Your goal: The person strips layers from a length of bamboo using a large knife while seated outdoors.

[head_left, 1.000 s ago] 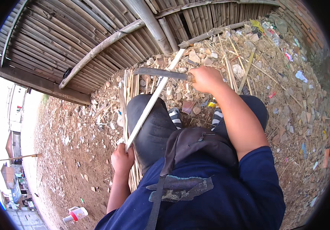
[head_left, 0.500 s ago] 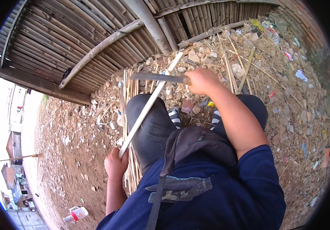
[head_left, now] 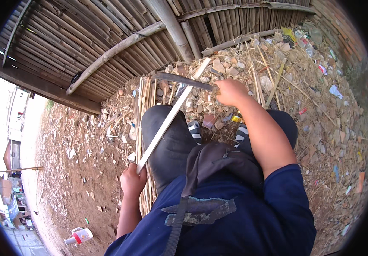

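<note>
My left hand (head_left: 133, 181) is closed around the near end of a long pale bamboo strip (head_left: 166, 123). The strip slants up and away to the right, over my left thigh, its far end near the rubble by the wall. In my right hand (head_left: 231, 92) is the handle of a machete (head_left: 183, 80) with a dark blade. The blade points left and crosses the strip near its far end; whether it touches the strip I cannot tell. Several more bamboo strips (head_left: 137, 123) lie in a bundle along the outside of my left leg.
A bamboo-slat wall (head_left: 120, 38) with round poles stands in front. Stones, straw and litter cover the ground (head_left: 85, 170). Loose sticks (head_left: 273, 83) lie beyond my right knee. A white and red plastic jug (head_left: 79, 236) is at the lower left, and a brick wall (head_left: 342, 32) rises far right.
The machete has turned so its tip sits higher and its handle end lower, and my right hand has shifted slightly right. The strip has moved a little right with my left hand.
</note>
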Demonstrator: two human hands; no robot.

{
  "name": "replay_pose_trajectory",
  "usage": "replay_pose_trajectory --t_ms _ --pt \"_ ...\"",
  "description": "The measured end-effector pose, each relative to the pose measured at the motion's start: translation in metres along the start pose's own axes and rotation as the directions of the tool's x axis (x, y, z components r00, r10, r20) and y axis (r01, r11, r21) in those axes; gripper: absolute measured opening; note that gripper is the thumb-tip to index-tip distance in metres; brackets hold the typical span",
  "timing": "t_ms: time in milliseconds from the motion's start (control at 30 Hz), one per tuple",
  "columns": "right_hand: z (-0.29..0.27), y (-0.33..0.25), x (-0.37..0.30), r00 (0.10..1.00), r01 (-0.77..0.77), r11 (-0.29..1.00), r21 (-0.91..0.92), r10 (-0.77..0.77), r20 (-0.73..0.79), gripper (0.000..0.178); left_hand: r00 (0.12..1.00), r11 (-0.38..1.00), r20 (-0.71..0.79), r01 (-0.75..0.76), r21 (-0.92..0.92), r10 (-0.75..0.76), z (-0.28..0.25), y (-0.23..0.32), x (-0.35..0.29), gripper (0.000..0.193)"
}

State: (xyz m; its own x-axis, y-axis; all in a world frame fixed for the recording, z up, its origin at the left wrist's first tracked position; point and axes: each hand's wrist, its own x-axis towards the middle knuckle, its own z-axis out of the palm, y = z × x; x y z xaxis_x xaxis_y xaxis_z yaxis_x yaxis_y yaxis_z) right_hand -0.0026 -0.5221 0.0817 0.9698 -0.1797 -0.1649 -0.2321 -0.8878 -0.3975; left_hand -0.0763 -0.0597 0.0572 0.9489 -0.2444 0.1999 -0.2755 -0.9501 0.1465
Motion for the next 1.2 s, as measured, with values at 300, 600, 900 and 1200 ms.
replay_pose_trajectory --t_ms 300,600,900,1200 --pt "0.01 -0.038 -0.016 0.955 0.29 0.954 -0.073 -0.283 0.091 0.02 0.997 0.998 0.06 0.052 0.023 -0.054 0.003 0.009 -0.001 0.027" --pt "0.011 0.015 0.015 0.982 0.174 0.984 0.034 -0.171 -0.077 0.017 0.993 0.998 0.116 -0.002 -0.063 0.01 -0.001 -0.015 0.001 0.023" --pt "0.007 -0.036 -0.016 0.914 0.404 0.905 -0.129 -0.396 0.087 0.019 0.98 0.995 0.19 0.074 -0.068 -0.06 -0.009 -0.025 0.012 0.023" --pt "-0.001 -0.005 0.001 0.99 0.135 0.99 -0.048 -0.137 -0.044 0.019 0.982 0.998 0.189 0.034 -0.058 -0.022 -0.022 -0.042 0.013 0.022"
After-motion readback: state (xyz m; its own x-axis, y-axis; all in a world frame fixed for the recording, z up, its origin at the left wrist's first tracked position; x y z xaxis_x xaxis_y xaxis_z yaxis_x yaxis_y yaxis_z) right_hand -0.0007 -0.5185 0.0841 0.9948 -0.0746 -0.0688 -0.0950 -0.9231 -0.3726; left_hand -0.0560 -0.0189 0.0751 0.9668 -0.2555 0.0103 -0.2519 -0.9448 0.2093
